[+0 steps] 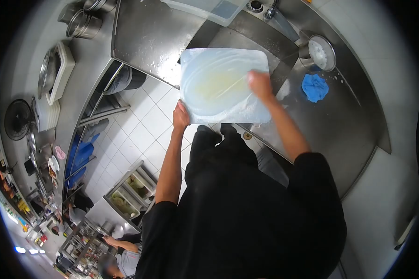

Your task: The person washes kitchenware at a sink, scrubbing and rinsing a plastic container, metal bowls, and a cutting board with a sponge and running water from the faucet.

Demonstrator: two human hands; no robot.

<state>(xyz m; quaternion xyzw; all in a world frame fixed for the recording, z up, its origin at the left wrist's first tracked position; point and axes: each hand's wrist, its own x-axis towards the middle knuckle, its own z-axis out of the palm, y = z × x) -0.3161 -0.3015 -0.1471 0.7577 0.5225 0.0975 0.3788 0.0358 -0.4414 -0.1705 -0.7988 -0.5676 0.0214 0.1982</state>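
A pale cutting board (223, 86) with a yellowish middle and soapy streaks is held up over the edge of the sink (251, 39). My left hand (180, 115) grips its lower left edge, with the fingers partly hidden behind it. Over the right part of the board's face is my right hand (260, 86), closed like a fist and blurred by motion. What sits in those fingers, if anything, cannot be made out. To the right, a crumpled blue cloth (315, 88) lies on the steel counter near a metal pot (330, 58) containing white suds.
A clear plastic tub (209, 13) stands at the top by the faucet (271, 13). Steel counters (149, 37) flank the tiled floor (144, 102). Food bins (130, 195) are at lower left, where another person (125, 253) works. Pans and trays line the left shelf.
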